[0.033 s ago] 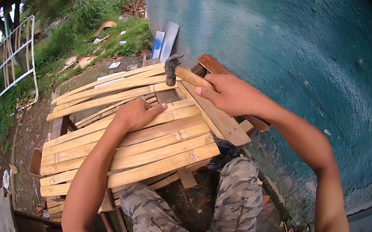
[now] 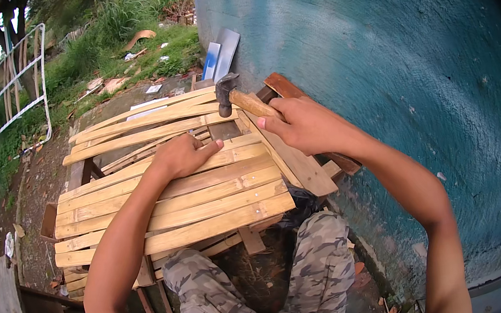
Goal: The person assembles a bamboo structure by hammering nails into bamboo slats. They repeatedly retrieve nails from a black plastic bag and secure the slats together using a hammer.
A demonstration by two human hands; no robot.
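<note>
My right hand is closed round the wooden handle of a claw hammer. The hammer's dark head is above the right end of a pale bamboo slat. My left hand rests on the bamboo slats nearer me, its thumb stretched to the right along the top slat. Its fingers curl over that slat's far edge, partly hidden. Several slats lie side by side across a wooden frame, with a gap between the near group and the far group. Small nail heads dot the right ends of the near slats.
A rough blue-green wall rises close on the right, with brown boards against it. A wide plank lies beside the slats. A black plastic bag sits under their right end. A white metal frame stands far left by grass.
The hammer and my right hand have shifted slightly to the left. My left hand stays on the slats.
</note>
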